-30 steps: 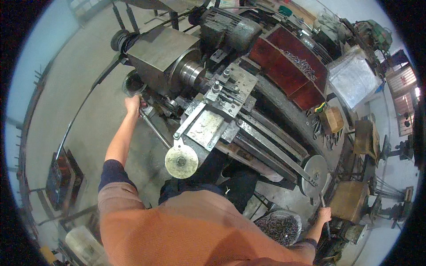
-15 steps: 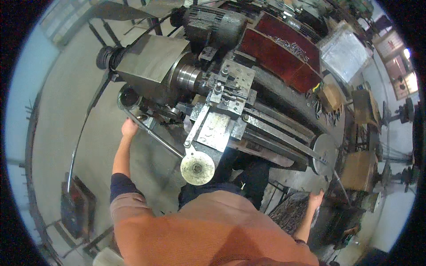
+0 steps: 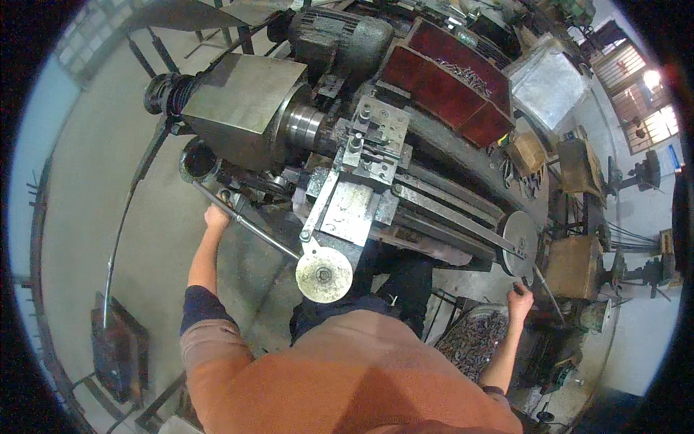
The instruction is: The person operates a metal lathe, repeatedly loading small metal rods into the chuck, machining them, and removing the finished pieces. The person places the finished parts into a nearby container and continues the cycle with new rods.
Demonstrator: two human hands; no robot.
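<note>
I stand at a grey metal lathe [image 3: 253, 101]. My left hand [image 3: 215, 215] reaches forward and grips a long thin lever rod [image 3: 253, 228] that runs along the front below the headstock. My right hand [image 3: 519, 302] is raised at the tailstock end, just under the round tailstock handwheel [image 3: 520, 242]. Its fingers curl around a small dark handle there. The carriage [image 3: 354, 210], with a pale round handwheel [image 3: 324, 273], lies between my hands. The chuck [image 3: 303, 124] faces the tool post [image 3: 376, 137].
A red chip tray [image 3: 448, 94] with metal swarf sits behind the bed. A bin of dark metal shavings [image 3: 473, 340] stands by my right arm. Wooden boxes [image 3: 575, 267] and stands crowd the right. A dark flat case [image 3: 119, 354] lies on the concrete floor at left.
My right hand has risen from beside the shavings bin up to the tailstock handwheel. My left hand has stayed at the lever rod. My head has leaned in closer over the lathe.
</note>
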